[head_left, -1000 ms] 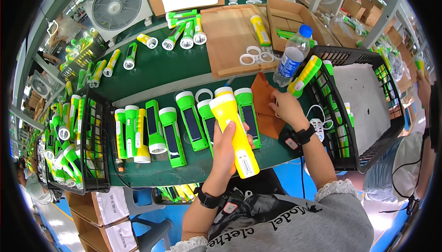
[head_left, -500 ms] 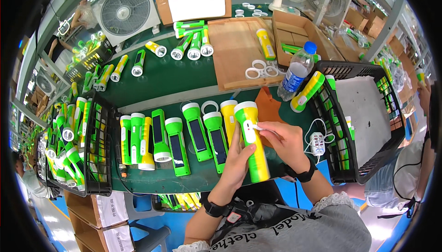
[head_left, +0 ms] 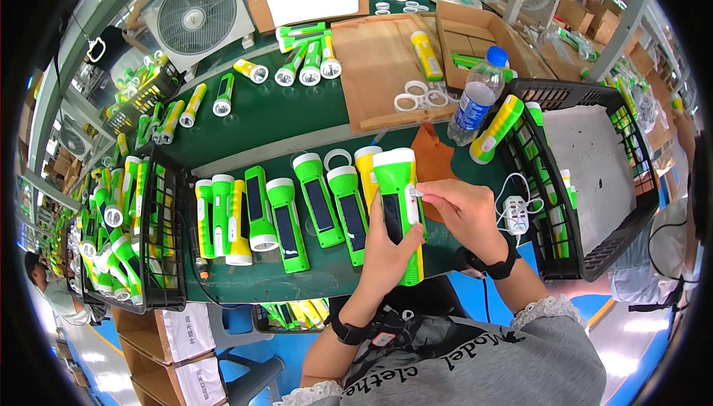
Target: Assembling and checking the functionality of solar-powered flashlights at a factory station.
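My left hand (head_left: pixel 386 257) is wrapped round a green and yellow flashlight (head_left: pixel 392 174), which stands nearly upright, white head up. A dark solar panel faces me on its green side. At the white strip on its right side, my right hand (head_left: pixel 466 211) pinches something small and white (head_left: pixel 417 191), too small to name. To the left on the green bench lie several flashlights in a row, among them a green one with a dark panel (head_left: pixel 285 220) and a yellow one (head_left: pixel 238 220). Behind the row rests a white ring (head_left: pixel 338 159).
A black crate (head_left: pixel 587 269) stands at my right, another (head_left: pixel 165 298) full of flashlights at my left. A water bottle (head_left: pixel 475 105), an orange scrap (head_left: pixel 432 165) and a white power block (head_left: pixel 515 214) lie nearby. Further back are a wooden board (head_left: pixel 375 72), white rings (head_left: pixel 422 94) and a fan (head_left: pixel 194 16).
The flashlight has turned in my left hand, so its dark panel now shows where the yellow side did. My right fingers stay at its white strip.
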A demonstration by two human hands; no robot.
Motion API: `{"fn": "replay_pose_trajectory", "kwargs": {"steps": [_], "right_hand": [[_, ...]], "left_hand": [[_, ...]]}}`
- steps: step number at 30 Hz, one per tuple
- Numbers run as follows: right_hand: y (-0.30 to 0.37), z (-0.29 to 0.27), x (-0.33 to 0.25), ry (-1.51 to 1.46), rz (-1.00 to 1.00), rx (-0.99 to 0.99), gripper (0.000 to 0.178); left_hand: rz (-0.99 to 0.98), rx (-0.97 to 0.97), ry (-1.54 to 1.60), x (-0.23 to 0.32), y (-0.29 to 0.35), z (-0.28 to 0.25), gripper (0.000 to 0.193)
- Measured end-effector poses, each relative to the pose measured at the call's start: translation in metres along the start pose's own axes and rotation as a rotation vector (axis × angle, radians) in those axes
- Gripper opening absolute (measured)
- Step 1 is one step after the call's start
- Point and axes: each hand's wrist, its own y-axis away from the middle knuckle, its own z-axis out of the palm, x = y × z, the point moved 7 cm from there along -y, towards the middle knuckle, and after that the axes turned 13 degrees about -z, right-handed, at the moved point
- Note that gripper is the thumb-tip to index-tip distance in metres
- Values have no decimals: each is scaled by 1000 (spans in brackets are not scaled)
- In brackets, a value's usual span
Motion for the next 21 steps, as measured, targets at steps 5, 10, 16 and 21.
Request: {"fn": "replay_pose_trajectory", "kwargs": {"steps": [5, 10, 16, 21], "right_hand": [[0, 3, -2, 60, -38, -200, 17], [9, 3, -4, 73, -110, -70, 16], [4, -35, -6, 73, -42, 198, 12], [-4, -35, 49, 385, 124, -16, 33]], "left_hand": [[150, 86, -238, 4, 5, 0, 74], [20, 42, -150, 1, 6, 7, 74], [-4, 151, 74, -15, -7, -27, 69], [-87, -288, 782, 2, -13, -32, 47]]}}
